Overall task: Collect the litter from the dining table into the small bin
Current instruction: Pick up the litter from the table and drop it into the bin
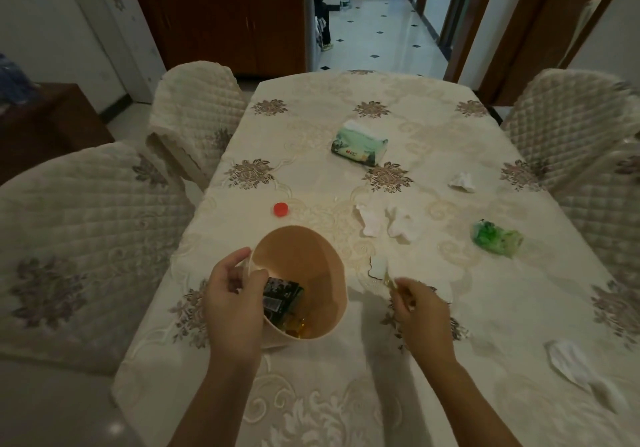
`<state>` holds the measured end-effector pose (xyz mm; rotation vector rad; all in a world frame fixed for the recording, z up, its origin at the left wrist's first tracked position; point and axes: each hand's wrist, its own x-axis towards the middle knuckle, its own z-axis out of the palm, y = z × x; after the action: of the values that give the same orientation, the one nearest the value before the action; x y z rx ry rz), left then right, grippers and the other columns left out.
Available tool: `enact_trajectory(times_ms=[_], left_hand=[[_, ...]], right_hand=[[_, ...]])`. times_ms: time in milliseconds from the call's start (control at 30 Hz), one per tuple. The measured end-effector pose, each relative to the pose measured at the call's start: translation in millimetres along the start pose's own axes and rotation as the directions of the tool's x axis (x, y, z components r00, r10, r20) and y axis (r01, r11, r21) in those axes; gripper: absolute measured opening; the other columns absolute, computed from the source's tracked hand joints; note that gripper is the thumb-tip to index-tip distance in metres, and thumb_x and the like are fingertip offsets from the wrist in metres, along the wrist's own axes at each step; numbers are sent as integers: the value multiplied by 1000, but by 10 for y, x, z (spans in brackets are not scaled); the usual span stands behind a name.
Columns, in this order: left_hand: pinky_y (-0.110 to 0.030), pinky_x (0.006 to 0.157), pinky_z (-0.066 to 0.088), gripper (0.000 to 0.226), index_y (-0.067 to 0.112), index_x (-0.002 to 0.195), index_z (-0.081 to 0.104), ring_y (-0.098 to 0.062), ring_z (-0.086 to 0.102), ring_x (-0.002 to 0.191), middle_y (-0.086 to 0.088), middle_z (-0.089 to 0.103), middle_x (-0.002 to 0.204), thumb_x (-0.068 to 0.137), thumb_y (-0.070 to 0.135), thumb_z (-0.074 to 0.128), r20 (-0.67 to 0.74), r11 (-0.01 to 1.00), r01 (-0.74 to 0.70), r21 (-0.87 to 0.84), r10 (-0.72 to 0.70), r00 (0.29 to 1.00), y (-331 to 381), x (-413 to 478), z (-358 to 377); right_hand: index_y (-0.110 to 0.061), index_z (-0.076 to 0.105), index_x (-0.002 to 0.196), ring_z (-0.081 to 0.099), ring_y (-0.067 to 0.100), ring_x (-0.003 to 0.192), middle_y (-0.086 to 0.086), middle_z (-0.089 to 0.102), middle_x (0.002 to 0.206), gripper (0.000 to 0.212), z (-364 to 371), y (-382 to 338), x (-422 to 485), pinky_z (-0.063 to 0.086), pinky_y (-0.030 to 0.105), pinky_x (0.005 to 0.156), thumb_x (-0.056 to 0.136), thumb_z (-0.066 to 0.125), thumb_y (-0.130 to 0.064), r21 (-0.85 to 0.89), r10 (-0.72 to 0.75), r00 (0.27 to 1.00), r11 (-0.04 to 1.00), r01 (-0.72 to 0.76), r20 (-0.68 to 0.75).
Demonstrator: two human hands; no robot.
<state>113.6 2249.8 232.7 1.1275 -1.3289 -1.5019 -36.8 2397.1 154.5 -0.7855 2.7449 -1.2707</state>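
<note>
Cloth of cream brocade with brown embroidered flowers covers the dining table (311, 394), which runs away from the viewer toward a white tiled corridor (377, 34). Quilted chairs (86, 238) in matching covers stand along both long sides, and a dark wooden cabinet (221, 13) lines the far wall.

On the near part of the table, left of centre, stands the small bin (301, 249), peach-coloured and round. Inside it a black wrapper (280, 296) leans against the near wall, with some amber pieces (299, 328) below it that are too dim to name. The left hand (232, 308) grips the bin's near-left rim, thumb curled over the edge and fingers bent round the outside.

The right hand (420, 311) hovers just right of the bin, its fingers drawn together and pinching a yellowish sliver (390, 280); what it is cannot be told. A white scrap (378, 266) lies just beyond those fingertips.

Litter on the cloth: a red bottle cap (281, 209) beyond the bin, two crumpled tissues (370, 223) side by side at mid-table, another tissue (462, 182) farther right, a green wrapper (498, 238) near the right side, and a flat white tissue (575, 363) by the near right edge. A green tissue pack (359, 146) sits toward the far end.
</note>
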Motion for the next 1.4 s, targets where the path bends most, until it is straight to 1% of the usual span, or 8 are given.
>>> enact_trajectory(times_ms=[100, 233, 367, 500, 667, 1033, 1233, 1400], left_hand=[[-26, 66, 43, 31, 31, 95, 59, -12, 49, 73, 3, 47, 77, 83, 3, 59, 9, 1000, 4, 1, -4, 1000, 10, -17, 2], [-30, 70, 46, 32, 37, 90, 59, -15, 52, 76, 1, 50, 80, 83, 5, 59, 23, 1000, 20, -8, -20, 1000, 11, -42, 1], [-29, 69, 47, 32, 35, 93, 59, -15, 54, 77, 0, 52, 82, 83, 4, 58, 17, 999, 25, -25, -25, 1000, 26, -31, -11], [-33, 72, 47, 31, 33, 95, 59, -16, 54, 79, 1, 52, 81, 83, 5, 59, -7, 1000, 26, -13, -26, 1000, 18, 70, -8], [-41, 76, 49, 30, 31, 100, 60, -23, 56, 84, 3, 52, 80, 83, 6, 60, -72, 999, 30, -12, -31, 997, 7, 293, 46], [-50, 84, 53, 30, 32, 103, 60, -29, 61, 99, 0, 57, 93, 83, 10, 60, -136, 999, 8, 37, -3, 991, 43, 855, 271], [-51, 84, 53, 32, 41, 88, 60, -32, 61, 97, -4, 60, 94, 82, 9, 60, -175, 999, 16, 34, -10, 984, 27, 1015, 334], [-55, 85, 52, 33, 41, 86, 62, -30, 60, 91, -1, 57, 87, 81, 9, 61, -168, 1000, 10, 24, -6, 986, 31, 1039, 332]], right_hand=[[-12, 66, 99, 58, -5, 73, -8, 63, 82, 21, -200, -600, -15, 44, 5, 68, 79, 67, -7, 204, -171, 976, 959, 196, -134], [-17, 59, 112, 57, 8, 93, -1, 66, 100, 28, -134, -1110, -79, 45, 20, 83, 84, 61, -16, 170, -384, 902, 919, 355, 194], [-18, 51, 123, 46, 13, 115, 0, 57, 124, 42, -2, -1115, -56, 28, 15, 92, 83, 62, -28, 142, -341, 896, 939, 313, 284], [-15, 61, 110, 55, 10, 102, 1, 65, 110, 34, -77, -1007, 77, 39, 20, 89, 80, 64, -30, 207, -347, 929, 926, 317, 130], [-10, 58, 112, 53, 18, 106, 8, 62, 114, 31, 35, -621, 595, 34, 22, 89, 82, 64, -16, 91, -149, 989, 985, 150, -15], [-9, 31, 134, 23, 32, 133, 19, 29, 144, 52, 842, -10, 1538, 26, 40, 107, 88, 55, -15, -198, 68, 940, 980, -1, 333], [-1, 52, 116, 47, 35, 109, 22, 57, 116, 39, 989, 118, 1661, 35, 40, 95, 78, 50, 5, -317, -72, 934, 929, 190, 349], [-1, 60, 109, 59, 29, 101, 22, 65, 109, 34, 878, -122, 1671, 39, 26, 89, 80, 47, 11, -56, -105, 988, 992, 112, 112]])
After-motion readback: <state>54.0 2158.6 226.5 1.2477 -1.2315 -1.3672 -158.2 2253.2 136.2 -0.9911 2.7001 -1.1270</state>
